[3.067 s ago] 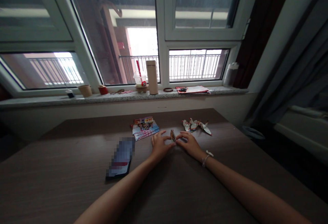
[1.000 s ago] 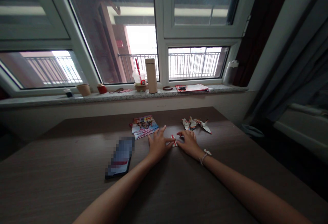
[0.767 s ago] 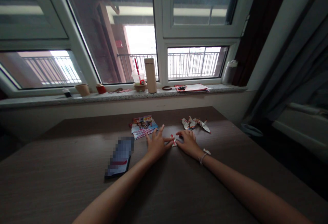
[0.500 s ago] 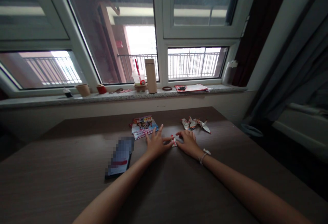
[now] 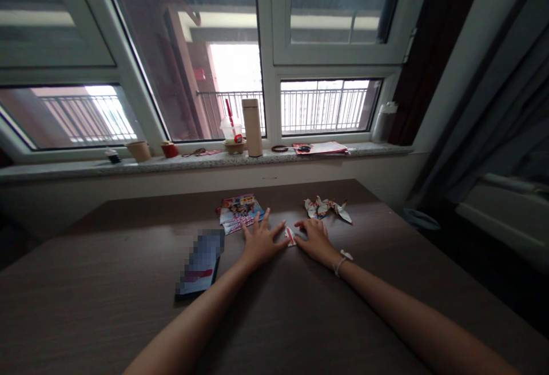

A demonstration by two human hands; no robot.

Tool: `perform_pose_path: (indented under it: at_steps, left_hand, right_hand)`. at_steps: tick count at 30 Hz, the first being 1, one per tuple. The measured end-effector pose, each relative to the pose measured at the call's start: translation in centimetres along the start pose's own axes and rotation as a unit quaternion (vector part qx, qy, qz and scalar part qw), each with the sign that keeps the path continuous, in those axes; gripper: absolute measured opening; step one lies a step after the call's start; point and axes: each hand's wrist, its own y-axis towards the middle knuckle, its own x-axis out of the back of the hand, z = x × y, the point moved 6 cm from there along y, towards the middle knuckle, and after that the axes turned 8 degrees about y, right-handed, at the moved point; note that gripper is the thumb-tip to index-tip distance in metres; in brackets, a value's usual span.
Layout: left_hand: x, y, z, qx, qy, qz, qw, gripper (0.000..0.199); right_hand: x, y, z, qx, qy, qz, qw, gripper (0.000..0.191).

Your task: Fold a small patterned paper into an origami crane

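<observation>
A brown table (image 5: 128, 329) stands under a big window, with a stone sill (image 5: 197, 162) behind it. On the left of the table lies a phone (image 5: 199, 263), its screen blurred. Next comes a small pile of bright printed sheets (image 5: 242, 213), lying flat and looking not folded yet. The left hand (image 5: 261, 244) is beside the pile with its fingers spread wide. Its thumb is at the edge of a little folded paper (image 5: 290, 236), red and white, which lies on the table between the hands. The right hand (image 5: 315, 240) is just past it, fingers bent, with a gap between thumb and pointing finger. I cannot tell if it touches the paper. Farther right sit some pointy folded shapes (image 5: 326, 208), which look done. The little paper seems only partly done: it has folds, but no long points like those. Its shaping looks left to do.
</observation>
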Motion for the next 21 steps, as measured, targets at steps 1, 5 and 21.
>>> perform_pose_path:
  at_steps: [1,5,21]
  left_hand:
    - [0.2,-0.1,-0.1,-0.006,-0.003,-0.011,1.0,0.056]
    - [1.1,-0.1,-0.5,-0.045,-0.014,-0.045,0.998,0.038]
    - [0.4,0.3,-0.2,-0.017,-0.016,0.015,1.0,0.034]
  right_hand:
    - [0.0,0.0,0.0,-0.001,0.002,0.001,1.0,0.032]
    - [-0.1,0.0,-0.2,-0.002,0.0,-0.001,1.0,0.032]
    - [0.2,-0.1,0.5,0.016,-0.003,0.009,1.0,0.023]
